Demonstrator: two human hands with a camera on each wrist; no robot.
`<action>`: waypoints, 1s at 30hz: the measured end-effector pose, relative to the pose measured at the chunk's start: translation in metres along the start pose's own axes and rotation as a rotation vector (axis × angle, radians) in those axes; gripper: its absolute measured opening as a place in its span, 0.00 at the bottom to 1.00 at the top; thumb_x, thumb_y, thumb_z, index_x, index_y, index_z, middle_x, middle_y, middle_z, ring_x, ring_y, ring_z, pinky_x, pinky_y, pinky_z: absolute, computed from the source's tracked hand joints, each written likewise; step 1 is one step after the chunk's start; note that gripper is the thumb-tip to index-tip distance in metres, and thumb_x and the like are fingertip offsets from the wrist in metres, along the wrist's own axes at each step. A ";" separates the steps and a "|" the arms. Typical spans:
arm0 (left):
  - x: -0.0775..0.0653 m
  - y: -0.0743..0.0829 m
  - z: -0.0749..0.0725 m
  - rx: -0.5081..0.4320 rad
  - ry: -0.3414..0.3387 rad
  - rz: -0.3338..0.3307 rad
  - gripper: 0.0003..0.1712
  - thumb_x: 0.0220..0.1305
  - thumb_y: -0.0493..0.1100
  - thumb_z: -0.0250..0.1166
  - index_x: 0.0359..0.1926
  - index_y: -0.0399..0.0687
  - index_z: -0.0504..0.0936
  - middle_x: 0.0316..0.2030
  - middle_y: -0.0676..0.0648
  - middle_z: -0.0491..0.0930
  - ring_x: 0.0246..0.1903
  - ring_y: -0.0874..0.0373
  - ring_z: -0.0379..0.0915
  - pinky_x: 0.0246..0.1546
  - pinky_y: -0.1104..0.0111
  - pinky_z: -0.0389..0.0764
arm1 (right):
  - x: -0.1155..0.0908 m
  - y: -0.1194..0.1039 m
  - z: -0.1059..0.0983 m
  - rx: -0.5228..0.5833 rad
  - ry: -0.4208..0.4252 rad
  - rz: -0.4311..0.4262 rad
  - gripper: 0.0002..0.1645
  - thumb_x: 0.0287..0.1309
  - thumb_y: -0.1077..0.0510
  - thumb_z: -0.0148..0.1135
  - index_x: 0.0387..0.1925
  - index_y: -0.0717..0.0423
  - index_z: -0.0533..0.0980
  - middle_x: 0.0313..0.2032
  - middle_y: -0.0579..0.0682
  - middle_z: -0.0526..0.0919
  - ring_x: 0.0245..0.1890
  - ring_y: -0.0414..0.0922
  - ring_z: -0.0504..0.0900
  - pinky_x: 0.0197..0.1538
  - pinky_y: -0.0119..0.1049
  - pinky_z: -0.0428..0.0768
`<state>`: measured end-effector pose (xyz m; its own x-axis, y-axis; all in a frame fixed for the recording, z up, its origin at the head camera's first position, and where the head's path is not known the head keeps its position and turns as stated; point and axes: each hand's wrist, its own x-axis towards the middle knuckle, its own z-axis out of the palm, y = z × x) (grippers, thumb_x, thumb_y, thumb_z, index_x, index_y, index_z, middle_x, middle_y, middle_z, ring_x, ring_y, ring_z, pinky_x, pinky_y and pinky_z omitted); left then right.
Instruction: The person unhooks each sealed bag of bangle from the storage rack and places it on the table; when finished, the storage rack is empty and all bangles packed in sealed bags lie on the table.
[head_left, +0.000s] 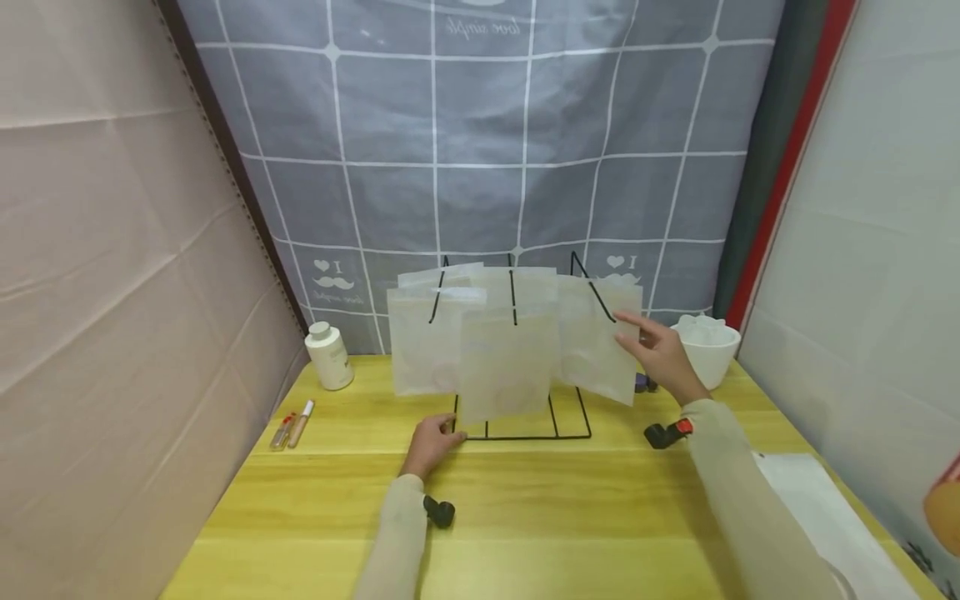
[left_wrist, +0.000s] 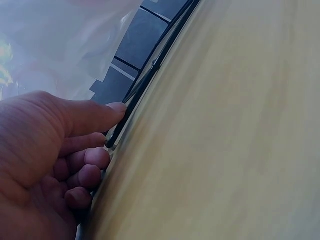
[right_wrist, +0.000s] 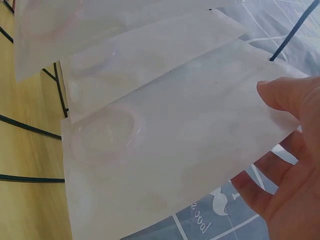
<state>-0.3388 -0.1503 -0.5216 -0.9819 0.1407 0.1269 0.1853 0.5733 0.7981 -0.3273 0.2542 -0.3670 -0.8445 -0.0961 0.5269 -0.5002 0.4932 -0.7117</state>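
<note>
A black wire rack stands on the table, with several flat, whitish translucent bags hanging from its prongs. My left hand pinches the front left corner of the rack's base; in the left wrist view its thumb lies on the black wire. My right hand holds the edge of the rightmost bag beside the tip of its prong. In the right wrist view the thumb is on the bag's front, while the other fingers reach past its edge, partly hidden.
A white bottle stands at the back left, near two slender tubes. At the back right is a white bowl, with a small dark object beside it. A white sheet lies at the right edge. A grey gridded curtain hangs behind.
</note>
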 end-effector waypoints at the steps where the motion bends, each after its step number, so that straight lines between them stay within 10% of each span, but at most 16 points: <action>1: 0.000 0.000 0.000 -0.003 -0.002 -0.002 0.27 0.63 0.41 0.71 0.61 0.34 0.80 0.26 0.49 0.76 0.25 0.57 0.64 0.34 0.62 0.71 | -0.001 -0.006 0.000 0.006 -0.002 0.006 0.26 0.70 0.61 0.60 0.67 0.64 0.73 0.67 0.64 0.72 0.62 0.43 0.75 0.50 0.17 0.72; 15: -0.001 0.002 0.000 -0.011 0.001 -0.013 0.27 0.63 0.41 0.71 0.62 0.34 0.79 0.23 0.49 0.74 0.22 0.58 0.61 0.32 0.62 0.69 | -0.008 0.021 0.002 -0.042 0.064 0.009 0.23 0.70 0.59 0.61 0.64 0.60 0.76 0.50 0.63 0.82 0.34 0.30 0.74 0.36 0.21 0.73; 30: 0.001 0.002 0.002 -0.012 0.001 -0.041 0.29 0.63 0.41 0.71 0.63 0.33 0.78 0.21 0.51 0.68 0.21 0.58 0.58 0.31 0.62 0.67 | -0.044 -0.021 -0.004 0.096 0.089 -0.008 0.21 0.67 0.65 0.62 0.59 0.69 0.78 0.58 0.57 0.82 0.44 0.27 0.79 0.36 0.21 0.76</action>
<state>-0.3392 -0.1476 -0.5211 -0.9886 0.1166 0.0950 0.1448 0.5684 0.8099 -0.2788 0.2513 -0.3737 -0.8220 -0.0206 0.5692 -0.5269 0.4068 -0.7462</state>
